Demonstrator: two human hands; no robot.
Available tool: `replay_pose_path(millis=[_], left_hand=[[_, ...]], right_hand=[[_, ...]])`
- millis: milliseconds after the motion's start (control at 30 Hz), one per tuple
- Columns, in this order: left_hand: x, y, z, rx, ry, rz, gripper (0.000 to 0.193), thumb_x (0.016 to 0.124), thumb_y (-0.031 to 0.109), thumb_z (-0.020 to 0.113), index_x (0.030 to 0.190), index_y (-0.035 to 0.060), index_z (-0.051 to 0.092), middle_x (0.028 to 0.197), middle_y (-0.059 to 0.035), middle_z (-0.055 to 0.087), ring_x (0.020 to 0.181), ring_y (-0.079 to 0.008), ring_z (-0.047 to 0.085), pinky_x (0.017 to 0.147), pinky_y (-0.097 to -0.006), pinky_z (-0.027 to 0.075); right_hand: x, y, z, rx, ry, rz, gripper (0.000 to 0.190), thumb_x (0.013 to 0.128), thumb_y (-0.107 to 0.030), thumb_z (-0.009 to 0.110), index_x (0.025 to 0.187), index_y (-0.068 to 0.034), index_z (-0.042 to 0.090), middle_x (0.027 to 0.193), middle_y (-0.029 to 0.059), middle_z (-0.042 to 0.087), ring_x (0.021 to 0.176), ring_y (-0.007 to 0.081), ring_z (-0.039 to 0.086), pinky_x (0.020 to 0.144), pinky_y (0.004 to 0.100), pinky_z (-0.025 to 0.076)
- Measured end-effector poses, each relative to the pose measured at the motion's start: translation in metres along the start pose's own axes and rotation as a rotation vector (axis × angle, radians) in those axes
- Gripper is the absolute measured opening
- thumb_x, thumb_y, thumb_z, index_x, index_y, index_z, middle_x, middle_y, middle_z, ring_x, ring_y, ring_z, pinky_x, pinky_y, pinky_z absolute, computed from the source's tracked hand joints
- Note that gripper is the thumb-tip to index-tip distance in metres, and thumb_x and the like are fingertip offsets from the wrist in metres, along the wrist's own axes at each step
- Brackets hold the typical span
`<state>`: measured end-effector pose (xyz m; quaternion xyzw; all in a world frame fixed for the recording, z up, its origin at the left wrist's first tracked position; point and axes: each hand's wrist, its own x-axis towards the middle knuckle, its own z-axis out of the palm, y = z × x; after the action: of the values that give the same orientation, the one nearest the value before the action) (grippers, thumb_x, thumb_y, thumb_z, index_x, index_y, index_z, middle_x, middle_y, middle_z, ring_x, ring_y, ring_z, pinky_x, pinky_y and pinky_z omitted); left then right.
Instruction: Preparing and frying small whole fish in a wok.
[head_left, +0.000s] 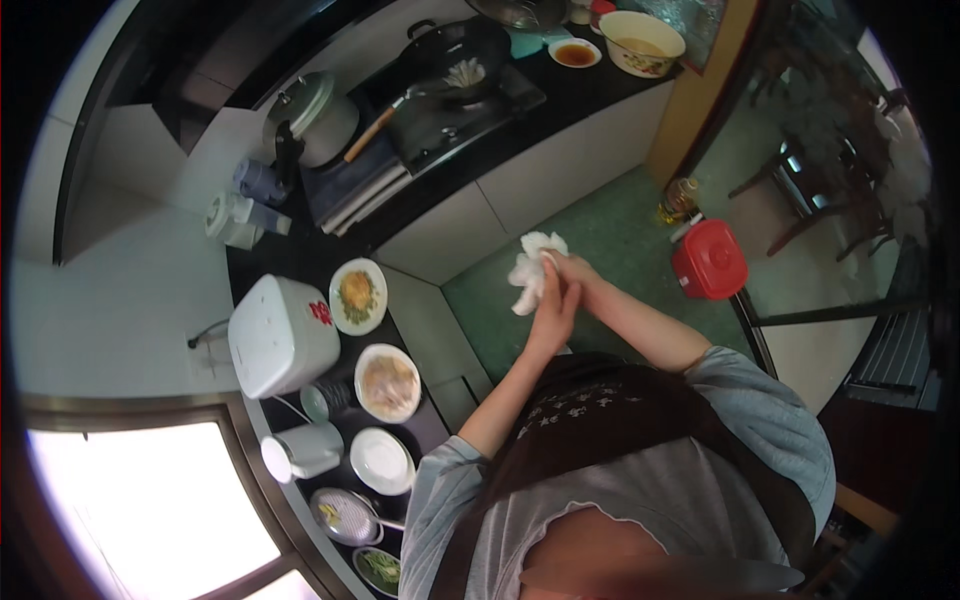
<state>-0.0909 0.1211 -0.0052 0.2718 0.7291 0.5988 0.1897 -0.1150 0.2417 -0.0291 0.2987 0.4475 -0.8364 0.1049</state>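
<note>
A crumpled white cloth or paper towel (531, 274) is bunched between my hands in front of my body, above the green floor. My left hand (555, 311) comes up from the lower left, with its fingers against the bundle. My right hand (576, 279) reaches in from the right and closes around the bundle's near side. The two hands touch, and their overlap hides part of the fingers and the cloth.
A black wok (480, 52) with a wooden-handled utensil (375, 129) sits on the stove. Beside it stand a pressure cooker (319, 120) and an enamel basin (641, 45). Food plates (388, 382) line the left counter. A red lidded bin (712, 259) and an oil bottle (679, 199) stand on the floor.
</note>
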Motion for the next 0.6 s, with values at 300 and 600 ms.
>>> replay_pose_path(millis=[300, 600], left_hand=[[0.200, -0.033, -0.176, 0.331, -0.120, -0.138, 0.030, 0.084, 0.020, 0.059, 0.112, 0.0098, 0.066, 0.113, -0.0156, 0.064, 0.100, -0.0303, 0.064, 0.083, -0.0373, 0.050], [0.367, -0.107, -0.379, 1.269, 0.539, -0.220, 0.050, 0.077, 0.010, 0.062, 0.126, 0.0032, 0.050, 0.122, -0.0169, 0.054, 0.109, -0.0351, 0.054, 0.093, -0.0415, 0.046]], right_hand=[[0.126, -0.084, -0.023, -0.428, 0.336, -0.228, 0.060, 0.090, -0.047, 0.054, 0.108, 0.010, 0.059, 0.095, 0.0172, 0.066, 0.085, 0.0245, 0.066, 0.071, 0.0371, 0.051], [0.261, -0.279, -0.088, -0.835, 0.290, -0.448, 0.057, 0.088, -0.043, 0.058, 0.121, 0.002, 0.052, 0.097, 0.0170, 0.066, 0.090, 0.0289, 0.064, 0.082, 0.0409, 0.048]])
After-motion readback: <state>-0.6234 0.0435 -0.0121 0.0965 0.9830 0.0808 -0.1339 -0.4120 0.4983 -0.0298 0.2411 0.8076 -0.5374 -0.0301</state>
